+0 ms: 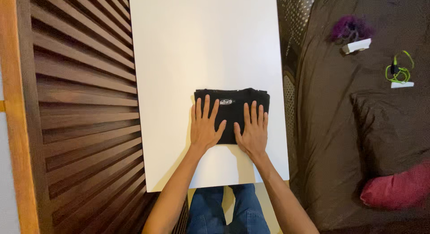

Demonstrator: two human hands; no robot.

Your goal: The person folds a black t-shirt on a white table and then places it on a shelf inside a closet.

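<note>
A black garment lies folded into a compact rectangle near the front middle of the white desk, its edges squared and a small pale printed mark showing on its upper face. Both hands rest flat on it, palms down and fingers spread: the left hand covers its left half, the right hand its right half, thumbs pointing toward each other with a narrow strip of cloth between them. Neither hand grips anything; they press on the fabric with open fingers.

Judging by the neat shape, the folding looks nearly done, and what remains seems to be smoothing the bundle flat or a last fold.

Below the desk edge the person's blue jeans show. To the left stands a dark slatted wooden panel. To the right is a bed with a dark brown cover, carrying a purple tuft, a small white block, a coiled green cable and a red cushion.
</note>
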